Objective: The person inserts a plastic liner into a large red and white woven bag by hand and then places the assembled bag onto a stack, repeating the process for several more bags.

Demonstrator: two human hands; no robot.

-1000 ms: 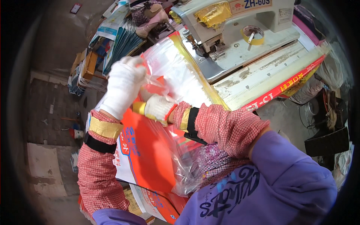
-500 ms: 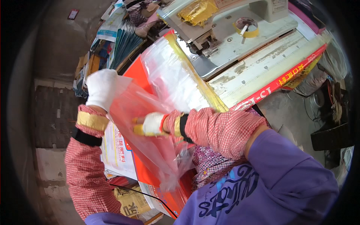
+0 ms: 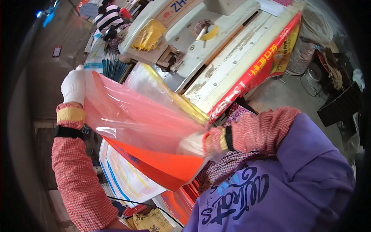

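My left hand (image 3: 73, 87), in a white glove, is raised at the upper left and closed on the edge of a clear plastic liner (image 3: 127, 102). The film stretches down to the right over a red-orange bag (image 3: 158, 156), whose flat side faces up. My right hand (image 3: 193, 145), also gloved, lies at the right end of the bag, with film over it. Its fingers are blurred, so I cannot tell whether they grip anything. Behind the film, another clear liner with a yellow edge (image 3: 166, 83) rests beside the sewing machine (image 3: 154, 42).
A roll of yellow tape (image 3: 208, 33) lies on the machine's bed. A red and yellow printed strip (image 3: 255, 69) runs along the white worktable's (image 3: 228, 65) near edge. Printed white sacks (image 3: 123, 170) lie below the red bag. A person in stripes (image 3: 108, 19) is in the background.
My left hand has moved up and left, drawing the liner wide. My right hand has moved right and slightly down, under the film. The red bag has lifted and the view has shifted.
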